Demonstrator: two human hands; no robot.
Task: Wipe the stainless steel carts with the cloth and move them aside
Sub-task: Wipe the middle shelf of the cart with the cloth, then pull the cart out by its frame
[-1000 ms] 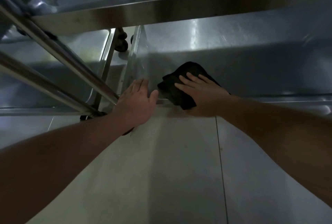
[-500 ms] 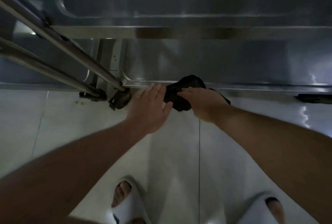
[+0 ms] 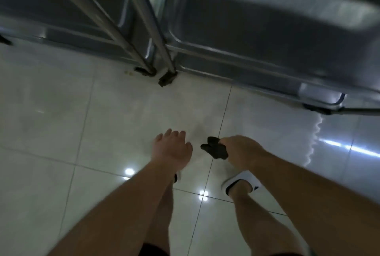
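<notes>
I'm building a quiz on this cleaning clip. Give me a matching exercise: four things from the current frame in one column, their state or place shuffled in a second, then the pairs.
1. left hand
2. right hand
3. cloth
4. slipper

a. black, bunched up
b. white, on the floor tiles
c. empty, fingers relaxed
d. grips the cloth

Pairs: 1-c, 2-d, 3-a, 4-b
</notes>
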